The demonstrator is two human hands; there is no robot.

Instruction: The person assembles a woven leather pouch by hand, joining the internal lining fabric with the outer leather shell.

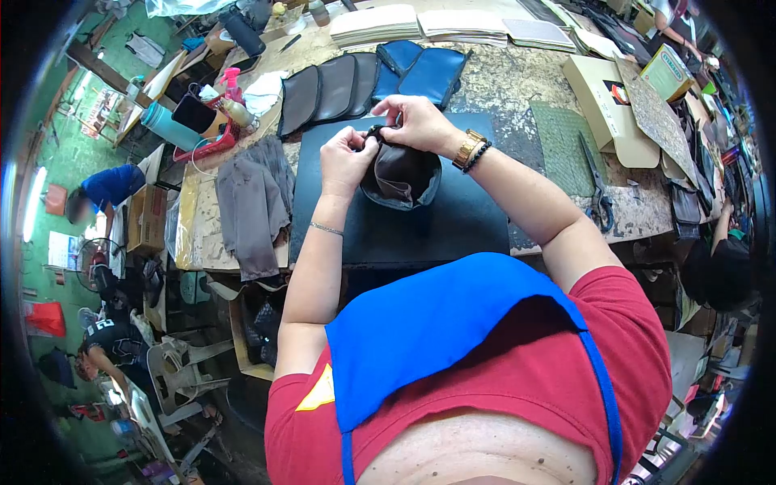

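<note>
Over the black mat [477, 226] I hold a dark pouch [402, 179] with its mouth open toward me and a brown lining showing inside. My left hand [345, 162] pinches the pouch's upper edge between thumb and fingers. Right beside it, my right hand [422, 126] is closed on the same edge, its thumb and fingers bent over the rim. A small dark part of the rim lies between the two hands; its details are too small to make out. Behind the hands lie several flat brown pouches [330, 87] and blue pouches [432, 74] with dark edging.
Brown fabric pieces [252, 202] lie left of the mat. Large scissors [598, 190] rest by a green cutting mat [558, 145] on the right, near an open cardboard box [612, 109]. Paper stacks [376, 24] line the back. A red basket [212, 139] stands left. Other people work nearby.
</note>
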